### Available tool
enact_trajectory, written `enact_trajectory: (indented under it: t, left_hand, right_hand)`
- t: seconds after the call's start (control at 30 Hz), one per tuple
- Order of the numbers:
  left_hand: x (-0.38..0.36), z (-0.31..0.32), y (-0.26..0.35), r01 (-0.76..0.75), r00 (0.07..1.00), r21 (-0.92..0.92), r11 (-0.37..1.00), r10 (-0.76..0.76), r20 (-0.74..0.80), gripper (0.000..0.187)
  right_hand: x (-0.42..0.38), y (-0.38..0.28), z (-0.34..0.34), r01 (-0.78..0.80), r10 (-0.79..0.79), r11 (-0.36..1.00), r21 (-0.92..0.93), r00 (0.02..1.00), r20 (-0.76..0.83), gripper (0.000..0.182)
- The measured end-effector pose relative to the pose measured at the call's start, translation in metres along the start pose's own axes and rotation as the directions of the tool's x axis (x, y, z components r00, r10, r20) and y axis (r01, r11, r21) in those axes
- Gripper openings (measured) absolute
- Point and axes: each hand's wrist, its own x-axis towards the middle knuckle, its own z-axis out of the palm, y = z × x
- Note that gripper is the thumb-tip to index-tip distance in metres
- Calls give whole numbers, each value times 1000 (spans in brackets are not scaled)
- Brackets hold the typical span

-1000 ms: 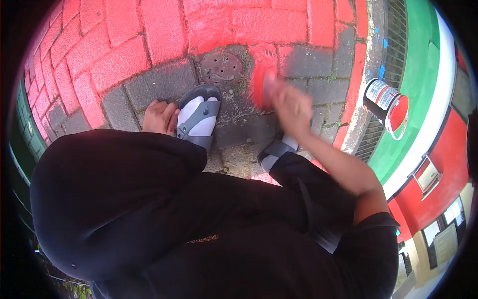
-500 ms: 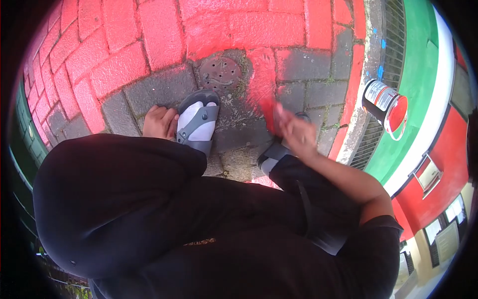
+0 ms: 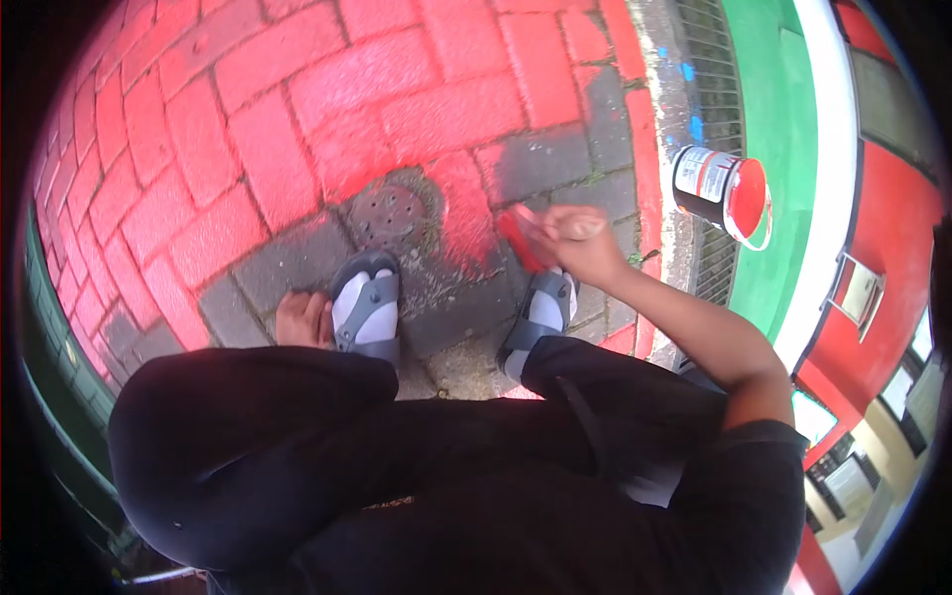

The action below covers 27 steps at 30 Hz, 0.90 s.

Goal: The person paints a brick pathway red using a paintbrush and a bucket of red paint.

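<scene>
My right hand [image 3: 580,241] is closed around a paintbrush whose handle is mostly hidden in my grip. The red-coated brush [image 3: 526,238] points down at grey pavers, just in front of my right sandal [image 3: 543,307]. Fresh red paint [image 3: 463,213] covers a paver to its left. Beside my left sandal [image 3: 369,307], my left hand [image 3: 303,319] is low near the ground with its fingers curled, and nothing shows in it. A round metal drain cover [image 3: 389,214] with small holes lies between the red paint and my left foot.
A paint can [image 3: 709,186] with red paint stands on the right by the kerb and a metal grate [image 3: 712,99]. Red-painted pavers [image 3: 387,79] spread ahead and left. Unpainted grey pavers [image 3: 540,159] lie near my feet. A green strip [image 3: 764,89] runs along the right.
My view has shifted, so the can and drain cover sit further left in it. My right hand has turned, and the brush shows more plainly now. My left hand stays beside the left sandal.
</scene>
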Motion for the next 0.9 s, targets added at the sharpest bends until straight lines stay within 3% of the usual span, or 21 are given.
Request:
enact_trajectory:
  t: [0.07,0.1,0.13,0.17,0.2,0.23,0.3,0.37,0.43,0.5,0.53,0.6,0.67,0.77,0.83,0.87,0.9]
  left_hand:
    - [-2,1,-5,-31,999,8,999,31,11,14]
    - [-3,1,-7,-34,999,8,999,34,32,14]
    - [-1,0,-7,-59,998,1,998,59,28,13]
    - [0,-2,-7,-78,996,6,997,78,34,13]
    - [1,-4,-8,-81,994,4,997,81,74,12]
    - [2,-6,-9,-83,991,6,997,82,110,11]
    - [3,-10,-17,-100,981,-20,995,102,168,11]
    - [7,-20,-15,-106,970,-34,994,111,215,10]
    - [15,-33,-7,-19,962,19,1000,14,273,8]
    - [26,-43,9,15,967,34,999,-23,253,8]
    - [29,-42,16,56,969,24,998,-60,240,8]
    - [25,-33,22,110,965,34,993,-115,235,8]
    - [19,-24,23,186,954,58,981,-194,229,8]
    - [7,-20,31,328,924,24,944,-326,200,6]
    - [4,-26,38,332,921,35,942,-332,202,5]
    - [-2,-28,37,334,920,27,942,-332,208,5]
    - [-6,-29,37,337,919,18,941,-332,213,5]
  right_hand:
    - [-22,37,-63,264,-257,935,237,965,-58,15]
    - [-33,17,-109,151,-156,968,200,988,11,7]
    - [-45,6,-153,144,-143,989,21,988,-55,5]
    - [-49,-14,-178,283,-278,959,2,943,-184,8]
    - [-56,-29,-208,130,-134,991,-35,932,-338,12]
    - [-47,-18,-242,315,-312,947,-57,869,-385,20]
    - [-26,-21,-294,175,-219,976,-132,762,-610,15]
    - [23,-17,-325,214,-309,951,-224,676,-669,10]
    - [80,-42,-311,220,-420,895,-387,707,-569,13]
    - [154,-34,-282,379,-589,801,-464,643,-490,18]
    - [178,-44,-251,225,-502,839,-496,672,-545,32]
    - [264,5,-198,379,-721,691,-615,425,-547,31]
    - [255,-7,-130,113,-564,739,-664,642,-519,29]
    - [236,-20,-89,244,-605,723,-646,674,-423,25]
    - [228,-35,-104,518,-613,787,-335,600,-514,19]
    - [240,-38,-127,515,-564,817,-259,620,-546,19]
    - [248,-41,-158,364,-395,915,-173,726,-563,24]
